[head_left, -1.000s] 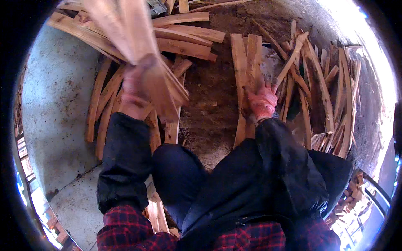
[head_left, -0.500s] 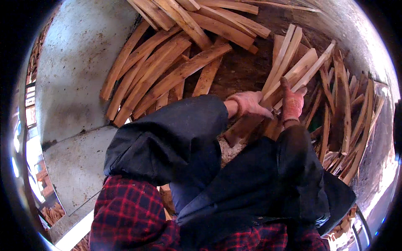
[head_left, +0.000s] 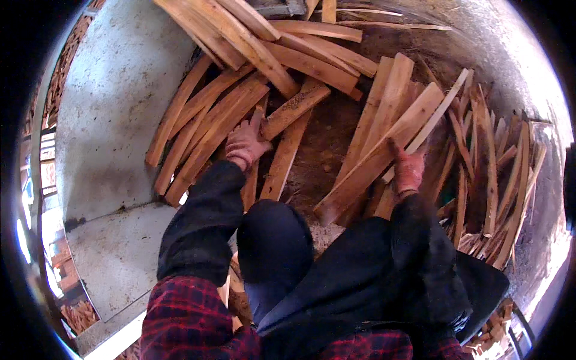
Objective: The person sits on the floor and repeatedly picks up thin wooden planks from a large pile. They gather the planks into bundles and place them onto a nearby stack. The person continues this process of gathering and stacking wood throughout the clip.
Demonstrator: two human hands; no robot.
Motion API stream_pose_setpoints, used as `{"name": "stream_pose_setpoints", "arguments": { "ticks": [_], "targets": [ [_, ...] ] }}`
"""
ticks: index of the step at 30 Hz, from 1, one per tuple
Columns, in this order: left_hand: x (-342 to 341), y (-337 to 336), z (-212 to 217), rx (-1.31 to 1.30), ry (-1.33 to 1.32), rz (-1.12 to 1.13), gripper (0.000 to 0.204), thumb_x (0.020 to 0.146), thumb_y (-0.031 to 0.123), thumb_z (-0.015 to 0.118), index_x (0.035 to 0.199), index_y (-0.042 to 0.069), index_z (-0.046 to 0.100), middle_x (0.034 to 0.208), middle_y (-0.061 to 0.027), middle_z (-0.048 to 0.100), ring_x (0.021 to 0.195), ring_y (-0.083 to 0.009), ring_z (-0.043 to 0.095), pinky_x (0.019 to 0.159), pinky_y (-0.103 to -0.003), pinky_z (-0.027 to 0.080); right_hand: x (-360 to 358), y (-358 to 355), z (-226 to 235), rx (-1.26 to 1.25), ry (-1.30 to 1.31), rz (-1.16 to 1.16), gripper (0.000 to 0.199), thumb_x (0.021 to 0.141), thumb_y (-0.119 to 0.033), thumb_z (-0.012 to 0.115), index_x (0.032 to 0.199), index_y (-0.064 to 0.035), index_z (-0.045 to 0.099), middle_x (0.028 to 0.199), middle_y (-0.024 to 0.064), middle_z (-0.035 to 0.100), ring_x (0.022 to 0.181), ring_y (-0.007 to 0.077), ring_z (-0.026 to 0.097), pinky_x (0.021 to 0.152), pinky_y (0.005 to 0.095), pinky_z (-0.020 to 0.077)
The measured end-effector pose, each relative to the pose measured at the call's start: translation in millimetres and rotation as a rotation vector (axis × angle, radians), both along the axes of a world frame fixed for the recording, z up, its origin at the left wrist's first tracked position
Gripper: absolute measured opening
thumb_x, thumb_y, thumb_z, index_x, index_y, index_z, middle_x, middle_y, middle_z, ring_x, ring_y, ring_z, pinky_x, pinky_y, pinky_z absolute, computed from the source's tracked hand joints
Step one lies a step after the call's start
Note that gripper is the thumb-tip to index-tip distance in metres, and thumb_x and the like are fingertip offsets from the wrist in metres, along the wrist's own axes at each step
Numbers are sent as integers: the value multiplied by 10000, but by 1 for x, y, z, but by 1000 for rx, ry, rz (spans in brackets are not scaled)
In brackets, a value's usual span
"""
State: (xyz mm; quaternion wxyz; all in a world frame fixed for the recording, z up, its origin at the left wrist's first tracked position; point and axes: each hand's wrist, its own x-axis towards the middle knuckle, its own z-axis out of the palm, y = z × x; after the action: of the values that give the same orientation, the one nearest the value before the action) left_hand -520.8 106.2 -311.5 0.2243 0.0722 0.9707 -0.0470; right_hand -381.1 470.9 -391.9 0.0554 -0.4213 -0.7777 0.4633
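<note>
My left hand [head_left: 246,144], in a worn pinkish work glove, has its fingers round the lower end of a rough brown wooden board [head_left: 297,109]. Other curved-looking boards [head_left: 222,114] lie just left of and beyond that hand. Further right, my right hand [head_left: 409,169], in a similar glove, closes on a thin pale wooden strip [head_left: 439,113] slanting up to the right. Its thumb rests by the edge of a wide plank [head_left: 378,155], which leans across two more upright planks [head_left: 384,102]. The palm side of both hands is hidden.
Several long boards [head_left: 240,36] are stacked at the far side. A pile of narrow strips [head_left: 498,174] stands against the pale wall [head_left: 534,78] on the right. At the left is a stained pale panel [head_left: 120,120]. My bent knee [head_left: 276,240] is below the hands.
My left hand has left the planks beside my right hand and moved left to the brown board. The wide plank and strip by my right hand now lie lower and more tilted.
</note>
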Motion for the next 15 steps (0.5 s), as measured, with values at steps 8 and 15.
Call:
{"name": "stream_pose_setpoints", "arguments": {
  "ticks": [8,15],
  "targets": [
    [19,29,31,561,-23,85,713,696,390,774,1290,50,576,1280,-202,578,1179,-328,560,998,-398,441,3,10,-1,-128,-12,-42,877,753,-439,779,1409,-18,377,1207,228,619,1089,367,607,919,410,491],
    [18,46,43,1062,-91,293,805,695,332,813,1338,-31,492,1250,-167,597,1176,-254,562,999,-350,443,21,8,26,-233,64,-18,638,816,-351,735,1323,-41,502,1168,134,644,1050,252,612,914,360,468]
  ]
}}
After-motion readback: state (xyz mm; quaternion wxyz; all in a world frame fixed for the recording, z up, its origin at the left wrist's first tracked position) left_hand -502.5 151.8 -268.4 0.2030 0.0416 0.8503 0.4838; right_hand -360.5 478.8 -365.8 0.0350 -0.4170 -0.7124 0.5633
